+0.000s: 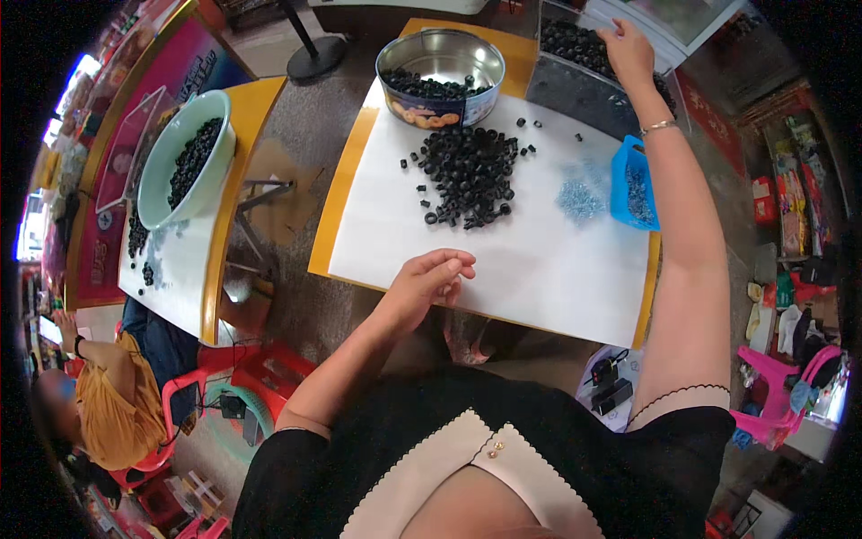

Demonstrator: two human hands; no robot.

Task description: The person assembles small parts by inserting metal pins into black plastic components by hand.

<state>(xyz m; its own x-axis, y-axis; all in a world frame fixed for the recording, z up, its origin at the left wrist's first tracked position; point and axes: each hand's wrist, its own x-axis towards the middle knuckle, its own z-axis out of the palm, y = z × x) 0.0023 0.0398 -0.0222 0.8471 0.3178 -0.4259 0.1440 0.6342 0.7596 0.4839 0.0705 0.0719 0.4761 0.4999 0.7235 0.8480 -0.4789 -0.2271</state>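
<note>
White sheet over yellow-edged table [503,269], heap of small black rubber rings [469,173] at its centre, left hand [429,283] loosely curled and empty at near edge, right hand [627,52] reached into clear plastic bin of rings [575,85], grip unclear.

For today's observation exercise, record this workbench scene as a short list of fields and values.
Left hand: rests loosely curled on the white sheet, holding nothing visible
Right hand: reaching into the clear bin of black parts
Centre: pile of black rings
Behind pile: round tin
Right side: blue tray, small silvery screws
Neighbouring table: green bowl
</note>
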